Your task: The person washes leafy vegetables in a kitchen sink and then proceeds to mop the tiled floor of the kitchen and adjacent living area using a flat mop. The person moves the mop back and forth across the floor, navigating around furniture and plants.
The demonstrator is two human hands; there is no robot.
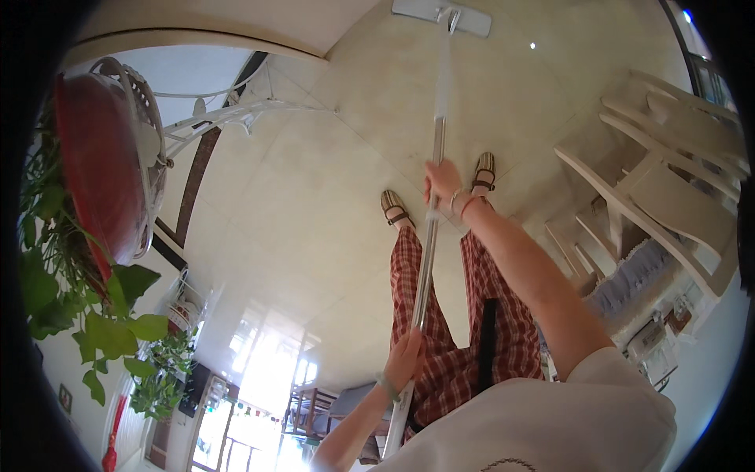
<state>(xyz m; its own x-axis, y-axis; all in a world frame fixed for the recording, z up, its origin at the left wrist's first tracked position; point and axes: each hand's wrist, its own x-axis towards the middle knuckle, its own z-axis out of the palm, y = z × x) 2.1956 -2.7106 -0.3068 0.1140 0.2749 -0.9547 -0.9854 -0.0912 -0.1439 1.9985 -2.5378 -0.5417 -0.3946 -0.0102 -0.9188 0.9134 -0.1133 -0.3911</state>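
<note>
A flat mop (421,9) with a pale rectangular head lies against the tiled floor at the top of the view. Its long silver and white pole (439,138) runs down toward my body. My right hand (444,185), with bands at the wrist, is closed around the middle of the pole, just above my feet. Lower down, near my thigh, my left hand (404,359) is wrapped round the same pole; a green bangle circles that wrist. The pole's near end passes beside my waist.
White chairs (668,189) stand at the right. On the left, a white metal stand (228,114) carries a red pot (102,165) with trailing green leaves (110,334). A pale curved panel edge (204,35) borders the floor at upper left. Dark chairs (311,409) stand by bright windows behind.
</note>
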